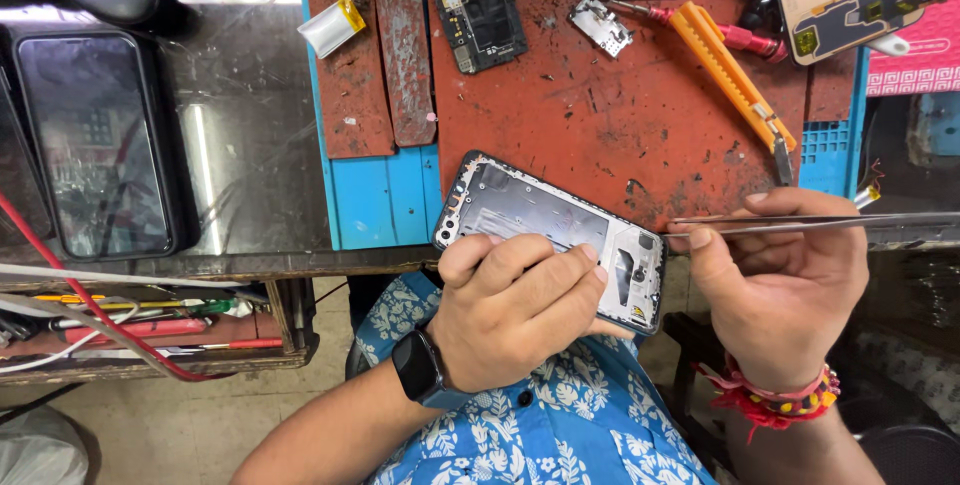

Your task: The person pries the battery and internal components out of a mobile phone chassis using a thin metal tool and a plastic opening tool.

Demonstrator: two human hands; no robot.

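Left hand (510, 310) grips phone frame (550, 235) | right hand (775, 280) fingers pinch tweezers (800, 222) | silver pouch (333, 25) upper-left

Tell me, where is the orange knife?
In the head view the orange knife lies slantwise at the upper right of the red mat, above the right hand holding the tweezers, beside a red-handled tool.

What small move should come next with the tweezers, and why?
Probably bring the tweezers tips a touch left and down into the open phone frame. The right hand pinches them level, tips right at the frame's lower end near the small parts there, not yet inside. The left hand already grips the frame against the mat edge, so it looks steady.
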